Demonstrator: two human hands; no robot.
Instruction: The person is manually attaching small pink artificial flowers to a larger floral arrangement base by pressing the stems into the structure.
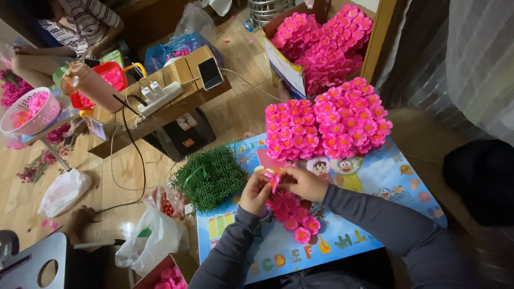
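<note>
- between my two hands, just above the low table (396,176), sits a small pink flower piece (274,181); both hands meet on it, so neither is really nearer.
- my left hand (255,192) is curled, fingers pinched shut on the near-left side of that pink flower piece.
- my right hand (304,183) comes in from the other side, fingertips closed on the same piece; the two hands are touching or nearly so.
- the piece is too small and too covered for me to tell which way its long axis runs.
- directly under my hands, toward my body, lies a short spray of pink flowers (293,217) on the table, running from my hands down toward my right sleeve.
- beyond my hands, farther from me, stand two dense bunches of finished pink flowers (326,124).
- to the left of my left hand, close by, is a green mound of plastic foliage (210,176).
- well beyond the bunches, a cardboard box (284,69) holds more pink flowers.
</note>
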